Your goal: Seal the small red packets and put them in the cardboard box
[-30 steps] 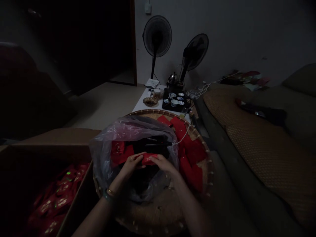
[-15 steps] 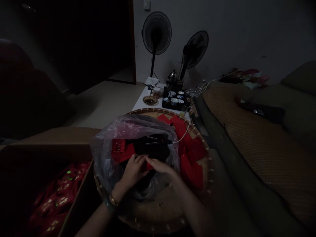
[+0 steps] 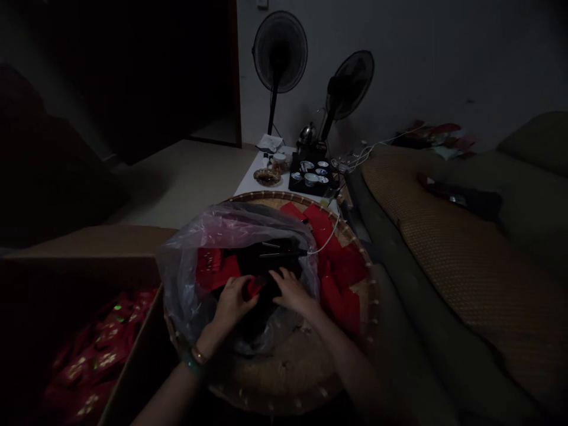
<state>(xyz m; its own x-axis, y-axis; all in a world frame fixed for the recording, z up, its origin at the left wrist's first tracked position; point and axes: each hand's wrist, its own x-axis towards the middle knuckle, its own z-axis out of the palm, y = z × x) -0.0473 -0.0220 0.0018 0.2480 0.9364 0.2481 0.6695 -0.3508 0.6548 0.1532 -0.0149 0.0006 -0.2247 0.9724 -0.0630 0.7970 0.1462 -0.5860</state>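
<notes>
My left hand [image 3: 231,305], with bracelets at the wrist, pinches a small red packet [image 3: 253,286] over the dark contents of a clear plastic bag [image 3: 180,254]. Dark material shows at the packet's upper end; its kind is hard to make out. To the right, my right hand [image 3: 293,293] has its fingers apart over the dark contents and holds nothing visible. Beyond both hands lies a thin black two-pronged tool [image 3: 284,254] with a white cord [image 3: 327,241] and a tiny red light. Flat red pieces [image 3: 226,271] lie inside the bag at the left.
The bag sits in a round woven tray [image 3: 284,384], with red pouches [image 3: 339,266] along its right side. A cardboard box [image 3: 133,361] holding red packets [image 3: 106,349] stands at left. Behind are a tea tray [image 3: 302,186] and two fans [image 3: 279,52]; a couch [image 3: 452,236] runs along the right.
My hands have moved apart. The right hand has let go of the red packet and its fingers are spread; the left hand keeps hold of it. The view has shifted slightly.
</notes>
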